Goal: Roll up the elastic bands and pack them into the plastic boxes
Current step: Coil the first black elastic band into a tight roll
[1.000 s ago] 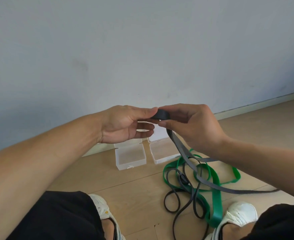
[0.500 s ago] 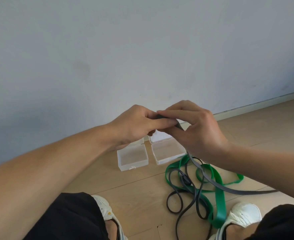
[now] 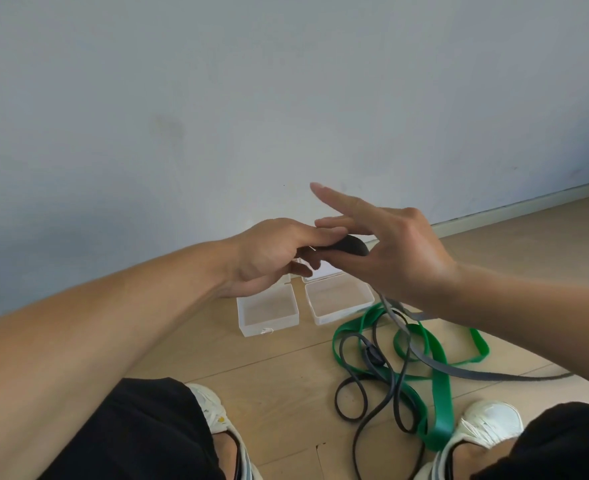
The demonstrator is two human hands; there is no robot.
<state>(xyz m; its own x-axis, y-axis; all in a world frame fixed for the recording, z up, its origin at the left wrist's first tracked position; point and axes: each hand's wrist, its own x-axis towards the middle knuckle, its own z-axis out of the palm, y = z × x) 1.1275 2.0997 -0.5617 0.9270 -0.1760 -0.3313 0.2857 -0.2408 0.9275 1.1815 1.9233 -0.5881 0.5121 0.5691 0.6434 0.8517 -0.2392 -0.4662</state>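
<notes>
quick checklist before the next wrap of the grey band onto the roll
1. Roll held: ok, the left hand pinches it and the right hand supports it with its thumb.
2. Right hand fingers ready to wrap: ok, spread out straight above the roll.
3. Grey band tail free to feed: not ok, it lies across the green band and the thin black band.
4. Plastic boxes open: ok, both open on the floor.
5. Roll tightness: cannot tell, fingers hide its side.
</notes>
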